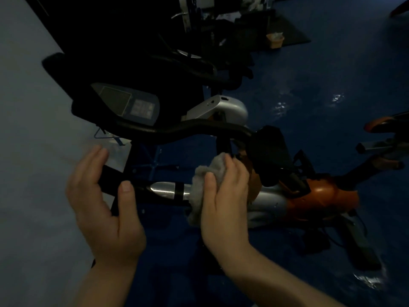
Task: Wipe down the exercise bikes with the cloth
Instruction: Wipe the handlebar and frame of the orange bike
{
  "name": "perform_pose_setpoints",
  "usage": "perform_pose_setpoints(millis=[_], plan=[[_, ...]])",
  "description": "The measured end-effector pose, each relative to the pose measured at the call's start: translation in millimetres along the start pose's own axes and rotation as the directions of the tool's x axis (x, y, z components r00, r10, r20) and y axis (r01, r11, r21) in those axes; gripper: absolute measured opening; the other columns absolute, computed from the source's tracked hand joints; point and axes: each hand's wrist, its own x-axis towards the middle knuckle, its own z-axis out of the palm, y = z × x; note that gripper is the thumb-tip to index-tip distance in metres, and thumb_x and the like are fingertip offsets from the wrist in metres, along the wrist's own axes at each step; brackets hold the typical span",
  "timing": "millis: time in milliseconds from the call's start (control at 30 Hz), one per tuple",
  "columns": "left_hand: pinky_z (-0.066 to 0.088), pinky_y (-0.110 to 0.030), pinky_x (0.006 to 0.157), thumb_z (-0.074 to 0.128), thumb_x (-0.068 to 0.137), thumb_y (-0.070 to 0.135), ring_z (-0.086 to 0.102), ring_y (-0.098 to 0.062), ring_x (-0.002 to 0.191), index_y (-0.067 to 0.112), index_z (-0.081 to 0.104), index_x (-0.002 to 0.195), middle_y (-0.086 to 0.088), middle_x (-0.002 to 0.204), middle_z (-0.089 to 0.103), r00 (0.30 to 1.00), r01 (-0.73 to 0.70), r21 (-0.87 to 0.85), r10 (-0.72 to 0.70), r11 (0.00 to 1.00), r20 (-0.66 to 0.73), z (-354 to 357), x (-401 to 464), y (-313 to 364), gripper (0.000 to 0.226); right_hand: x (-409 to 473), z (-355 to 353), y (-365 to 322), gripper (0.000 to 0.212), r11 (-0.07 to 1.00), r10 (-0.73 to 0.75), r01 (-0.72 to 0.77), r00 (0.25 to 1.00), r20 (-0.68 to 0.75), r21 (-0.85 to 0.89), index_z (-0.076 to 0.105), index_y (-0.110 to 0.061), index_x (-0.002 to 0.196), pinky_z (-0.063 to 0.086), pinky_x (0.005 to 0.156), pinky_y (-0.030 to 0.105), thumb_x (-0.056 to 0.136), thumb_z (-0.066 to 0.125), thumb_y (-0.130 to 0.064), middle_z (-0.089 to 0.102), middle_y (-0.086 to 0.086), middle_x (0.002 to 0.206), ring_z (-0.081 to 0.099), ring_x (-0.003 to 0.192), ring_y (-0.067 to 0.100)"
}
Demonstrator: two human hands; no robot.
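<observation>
- The left hand [104,196] comes up from the lower edge, palm turned toward the right, and holds the dark end of a handlebar [163,191]: the thumb lies over the top of the bar and the fingers reach up behind it, fairly straight.
- The right hand [223,196] also rises from below, its forearm slanting in from the lower right. Its fingers and thumb curl round the cloth [203,187] and press it onto the same bar.
- The cloth is grey and bunched, wrapped about the bar just right of a black band, between the shiny silver section and the bike's body.
- The bar's long axis runs nearly level across the view, left to right, from the left hand to the cloth; its free end points left, toward the pale wall [33,129].
- The bike [321,196] being wiped has a silver and orange body stretching to the right, with a black part above it.
- A second bar, dark and curved, crosses above the hands, beneath a console [130,105] with a small screen and buttons.
- Counted: two hands, one cloth, one console. One bike is plain; dark frames behind it and orange parts at the right edge [385,127] look like more machines, but the dim light hides how many.
- The floor [332,74] is blue and glossy, with a few bright glints.
</observation>
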Motion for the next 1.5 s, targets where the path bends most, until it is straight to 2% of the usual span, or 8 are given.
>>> perform_pose_setpoints(millis=[100,200,333,567,767,1133,1400,1500], plan=[[0.037,-0.04,0.105,0.039,0.094,0.008,0.048,-0.037,0.119,-0.012,0.045,0.128,-0.03,0.127,0.051,0.999,0.04,-0.037,-0.04,0.998,0.016,-5,1,3,0.04,6,9,-7,0.036,0.922,-0.287,0.275,0.958,-0.007,-0.272,0.063,-0.025,0.104,0.039,0.102,0.038,0.098,0.029,-0.036,0.064,-0.006,0.102,0.058,0.1,0.012],[0.041,-0.042,0.101,0.035,0.095,0.01,0.051,-0.037,0.117,-0.013,0.048,0.127,-0.027,0.125,0.054,0.995,0.105,-0.101,-0.104,0.989,0.012,-7,4,9,0.041,12,26,-36,0.018,0.766,-0.397,0.467,0.884,0.246,-0.441,0.06,-0.023,0.101,0.045,0.058,0.032,0.092,0.047,-0.03,0.061,-0.001,0.091,0.058,0.073,0.019],[0.046,-0.05,0.094,0.03,0.097,0.014,0.055,-0.035,0.113,-0.008,0.05,0.129,-0.022,0.126,0.057,0.991,0.13,-0.136,-0.129,0.982,0.022,-11,4,6,0.044,9,45,-63,0.017,0.722,-0.476,0.55,0.835,0.275,-0.42,0.058,-0.021,0.096,0.034,0.046,0.026,0.092,0.05,-0.035,0.059,0.001,0.085,0.057,0.061,0.019],[0.036,-0.04,0.108,0.034,0.096,0.014,0.044,-0.029,0.128,-0.003,0.047,0.132,-0.015,0.136,0.048,0.996,0.077,-0.107,-0.071,0.991,0.056,-9,1,9,0.042,19,4,-2,0.041,0.63,-0.605,0.668,0.742,0.288,-0.397,0.056,-0.021,0.121,0.045,0.064,0.034,0.094,0.038,-0.045,0.062,0.003,0.101,0.058,0.079,0.02],[0.001,-0.04,0.119,0.04,0.09,0.027,0.004,-0.024,0.146,0.003,0.045,0.137,-0.017,0.152,0.026,0.994,-0.006,0.065,-0.001,0.998,0.108,14,-10,22,0.053,27,-32,44,0.049,0.575,-0.642,0.674,0.723,0.255,-0.464,0.058,-0.01,0.12,0.032,0.104,0.035,0.1,0.029,-0.043,0.062,0.008,0.11,0.05,0.108,0.022],[-0.019,-0.038,0.114,0.034,0.093,0.037,0.016,-0.015,0.145,0.024,0.046,0.137,0.004,0.151,0.037,0.892,0.026,0.061,-0.051,0.998,0.449,33,-43,53,0.048,-20,-54,49,0.037,0.903,-0.388,0.364,0.919,-0.071,-0.229,0.055,-0.016,0.129,0.04,0.09,0.019,0.093,0.048,-0.023,0.062,-0.004,0.114,0.047,0.101,0.009],[0.017,-0.028,0.117,0.039,0.094,0.034,0.026,-0.005,0.139,0.022,0.046,0.136,0.008,0.148,0.036,0.789,0.121,-0.263,0.068,0.957,0.61,71,-126,139,0.044,-78,-178,146,0.021,0.95,0.088,-0.101,0.994,-0.058,-0.295,0.056,-0.028,0.105,0.044,0.077,0.02,0.086,0.065,-0.032,0.051,-0.005,0.097,0.052,0.089,0.007],[0.03,-0.03,0.113,0.037,0.093,0.038,0.033,-0.002,0.134,0.022,0.047,0.136,0.009,0.144,0.043,0.661,0.193,-0.293,0.097,0.936,0.744,102,-170,183,0.047,-107,-244,191,0.015,0.896,0.179,-0.195,0.981,-0.077,-0.398,0.063,-0.024,0.098,0.036,0.071,0.011,0.084,0.068,-0.028,0.059,-0.005,0.092,0.053,0.09,0.01]])
